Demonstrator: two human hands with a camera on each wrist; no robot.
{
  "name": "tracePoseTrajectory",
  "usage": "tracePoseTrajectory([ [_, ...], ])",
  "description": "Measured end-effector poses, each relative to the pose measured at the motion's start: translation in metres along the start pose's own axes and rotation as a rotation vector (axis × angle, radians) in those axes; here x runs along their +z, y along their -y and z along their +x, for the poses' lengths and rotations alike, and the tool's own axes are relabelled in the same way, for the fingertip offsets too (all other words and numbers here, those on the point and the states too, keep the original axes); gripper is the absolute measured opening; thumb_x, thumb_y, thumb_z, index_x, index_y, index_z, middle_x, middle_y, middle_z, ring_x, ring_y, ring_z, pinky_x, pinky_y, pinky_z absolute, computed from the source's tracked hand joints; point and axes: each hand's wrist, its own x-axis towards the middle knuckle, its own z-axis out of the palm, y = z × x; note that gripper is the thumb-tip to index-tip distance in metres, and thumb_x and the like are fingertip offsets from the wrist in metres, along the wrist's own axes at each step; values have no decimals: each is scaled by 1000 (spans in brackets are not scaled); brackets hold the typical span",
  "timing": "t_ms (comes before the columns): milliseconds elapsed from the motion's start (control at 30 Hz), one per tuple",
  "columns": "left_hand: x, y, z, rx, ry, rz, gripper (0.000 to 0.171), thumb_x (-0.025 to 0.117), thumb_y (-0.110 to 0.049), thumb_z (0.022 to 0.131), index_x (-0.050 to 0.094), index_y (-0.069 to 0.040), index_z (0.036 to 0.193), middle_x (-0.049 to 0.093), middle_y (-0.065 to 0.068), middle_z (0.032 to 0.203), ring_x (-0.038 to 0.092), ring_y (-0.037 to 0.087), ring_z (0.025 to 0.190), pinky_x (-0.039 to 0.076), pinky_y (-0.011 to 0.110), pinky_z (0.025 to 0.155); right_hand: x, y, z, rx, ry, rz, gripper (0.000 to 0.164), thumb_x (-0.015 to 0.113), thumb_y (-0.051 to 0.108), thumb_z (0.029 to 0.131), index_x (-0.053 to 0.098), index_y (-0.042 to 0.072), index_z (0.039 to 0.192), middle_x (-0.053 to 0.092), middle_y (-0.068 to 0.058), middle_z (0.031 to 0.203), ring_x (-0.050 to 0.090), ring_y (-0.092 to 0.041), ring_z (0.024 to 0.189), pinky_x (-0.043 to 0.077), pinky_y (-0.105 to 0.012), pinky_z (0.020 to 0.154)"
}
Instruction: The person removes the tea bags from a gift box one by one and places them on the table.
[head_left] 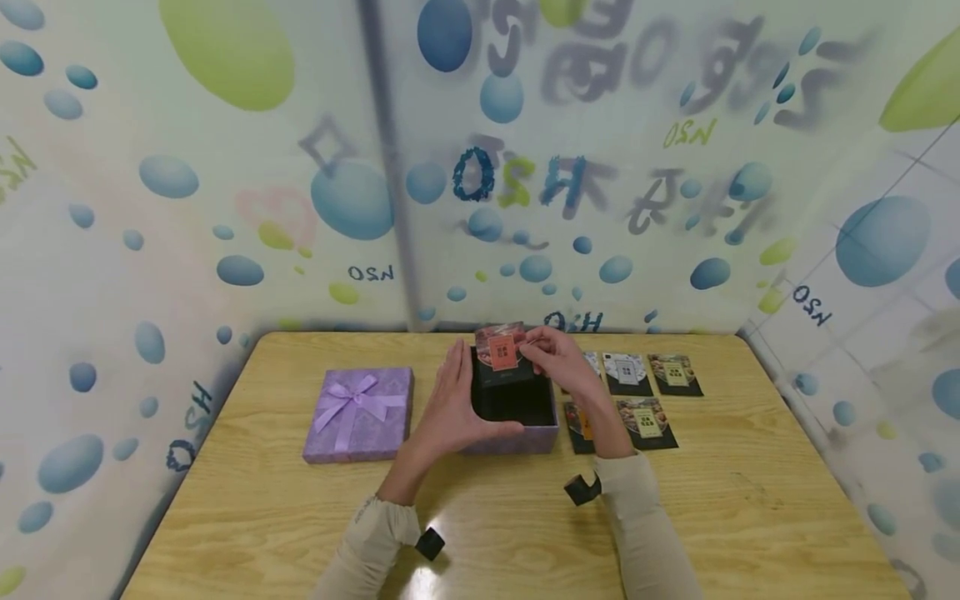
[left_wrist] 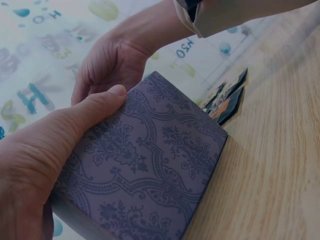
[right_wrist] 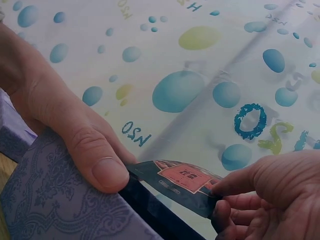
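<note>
A purple patterned box [head_left: 517, 440], lidless and dark inside, stands at the middle of the table. My left hand [head_left: 453, 408] holds its near left corner, fingers along the left wall and thumb on the front wall near the rim. In the left wrist view the thumb rests on the box's floral front [left_wrist: 150, 155]. With thumb and fingertips, my right hand [head_left: 558, 358] pinches a black packet with a red label [head_left: 498, 354] by its right edge. The packet is tilted over the box opening and bows slightly in the right wrist view.
Left of the box lies a purple lid [head_left: 360, 425] with a ribbon bow. Several flat packets lie in two rows to the right, among them a white-topped packet [head_left: 627, 373] and yellow-labelled packets [head_left: 675, 374]. A printed wall [head_left: 480, 275] rises behind the table.
</note>
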Motion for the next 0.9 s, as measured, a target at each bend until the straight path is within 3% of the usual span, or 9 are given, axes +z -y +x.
tracePoseTrajectory([
  [400,0,1,0,13,5,21,152,80,-82,66,-20,-23,164,-24,-6,172,-8,27,162,1,51,128,-4,1,-3,2,-16,15,20,58,19,109,60,2,119,63,-1,88,55,-18,73,47,-29,68],
  [767,-1,2,-1,17,11,12,152,79,-84,66,-21,-24,164,-25,-8,171,-14,21,161,0,52,128,-10,0,-5,2,-20,-3,22,59,21,109,60,1,118,63,-4,90,56,-19,75,51,-32,72],
  [900,-1,2,-2,21,6,11,152,78,-85,66,-21,-25,164,-25,-9,171,-13,21,161,1,53,128,-14,0,-5,-3,-25,8,20,59,21,109,60,3,117,60,-3,86,55,-26,75,48,-34,70],
])
